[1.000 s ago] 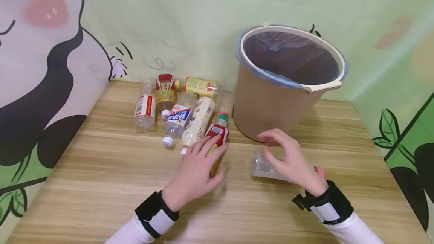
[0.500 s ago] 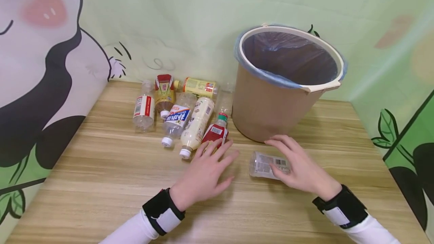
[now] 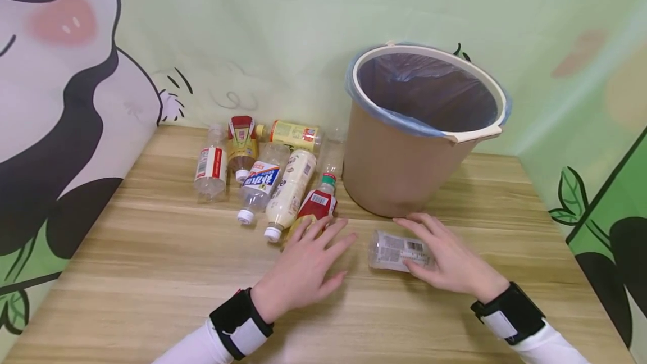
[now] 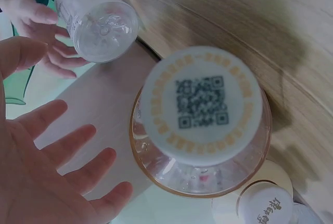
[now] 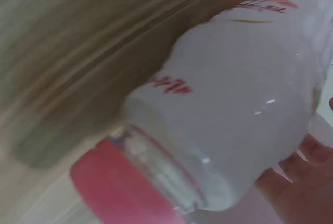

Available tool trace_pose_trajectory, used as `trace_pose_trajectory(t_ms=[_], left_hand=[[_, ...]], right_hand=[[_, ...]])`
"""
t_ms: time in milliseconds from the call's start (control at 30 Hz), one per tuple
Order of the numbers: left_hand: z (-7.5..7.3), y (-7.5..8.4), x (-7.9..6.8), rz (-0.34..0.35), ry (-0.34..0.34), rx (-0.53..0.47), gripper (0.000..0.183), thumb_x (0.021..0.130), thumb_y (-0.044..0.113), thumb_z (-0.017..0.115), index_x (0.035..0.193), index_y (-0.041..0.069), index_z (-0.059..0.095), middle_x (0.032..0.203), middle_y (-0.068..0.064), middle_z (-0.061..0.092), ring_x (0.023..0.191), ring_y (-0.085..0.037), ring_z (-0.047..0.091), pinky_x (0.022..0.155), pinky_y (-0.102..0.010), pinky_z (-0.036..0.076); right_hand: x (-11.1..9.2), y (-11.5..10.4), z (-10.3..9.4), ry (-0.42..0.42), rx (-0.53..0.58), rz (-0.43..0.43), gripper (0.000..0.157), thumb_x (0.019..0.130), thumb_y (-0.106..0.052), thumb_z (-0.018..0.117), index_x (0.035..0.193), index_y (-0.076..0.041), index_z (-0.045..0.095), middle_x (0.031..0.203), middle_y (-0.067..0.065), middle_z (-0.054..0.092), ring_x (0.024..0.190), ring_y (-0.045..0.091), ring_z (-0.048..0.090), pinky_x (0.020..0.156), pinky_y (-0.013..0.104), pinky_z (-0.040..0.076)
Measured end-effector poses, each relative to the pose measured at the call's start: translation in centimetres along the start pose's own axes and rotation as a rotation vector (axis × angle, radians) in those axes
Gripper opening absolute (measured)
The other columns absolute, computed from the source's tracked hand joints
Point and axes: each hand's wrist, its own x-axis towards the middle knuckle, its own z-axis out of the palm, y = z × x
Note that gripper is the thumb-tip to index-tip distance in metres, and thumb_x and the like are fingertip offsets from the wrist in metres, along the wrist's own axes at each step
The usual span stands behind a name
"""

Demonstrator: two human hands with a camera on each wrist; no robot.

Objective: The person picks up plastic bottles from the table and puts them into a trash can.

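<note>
In the head view my left hand [image 3: 303, 268] reaches with spread fingers over the near end of a bottle with a red and yellow label [image 3: 319, 202]. In the left wrist view a bottle's white cap [image 4: 202, 105] with a printed code faces the camera, beside the left hand's empty palm. My right hand [image 3: 455, 257] is at a clear plastic bottle [image 3: 391, 250] lying on its side, thumb on the near side and fingers reaching past the far side, loosely extended. The right wrist view shows its white label [image 5: 234, 83] and pink cap [image 5: 119, 187].
A brown bin [image 3: 394, 173] lined with a blue bag stands behind the right hand. Several bottles lie to its left, among them a cream-coloured bottle [image 3: 293, 190], a blue-labelled bottle [image 3: 260, 178] and a red-and-white-labelled bottle [image 3: 211, 164]. A patterned backdrop [image 3: 283, 32] rises behind the wooden table [image 3: 151, 274].
My left hand has shifted slightly right and back, exposing the cream-coloured bottle's cap. The right hand has moved right along the clear bottle, uncovering more of its label. The view has tilted slightly.
</note>
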Motion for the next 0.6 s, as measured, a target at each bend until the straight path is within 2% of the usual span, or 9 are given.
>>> trace_pose_trajectory(t_ms=[133, 600], left_hand=[[0.03, 0.05, -0.18, -0.009, 0.001, -0.008, 0.061, 0.086, 0.043, 0.059, 0.142, 0.022, 0.044, 0.149, -0.008, 0.037, 0.132, -0.035, 0.035, 0.107, -0.056, 0.026], [0.29, 0.24, 0.09, -0.018, -0.027, -0.001, 0.062, 0.087, 0.045, 0.058, 0.143, 0.024, 0.042, 0.151, -0.008, 0.034, 0.133, -0.034, 0.033, 0.108, -0.057, 0.024]], right_hand=[[-0.20, 0.37, 0.43, -0.032, -0.011, 0.005, 0.075, 0.079, -0.042, 0.070, 0.144, -0.021, 0.040, 0.134, 0.015, 0.045, 0.112, 0.027, 0.050, 0.085, 0.049, 0.050], [-0.61, 0.82, 1.02, -0.088, -0.076, 0.003, 0.076, 0.077, -0.048, 0.070, 0.144, -0.031, 0.039, 0.133, 0.013, 0.046, 0.106, 0.029, 0.053, 0.077, 0.048, 0.052]])
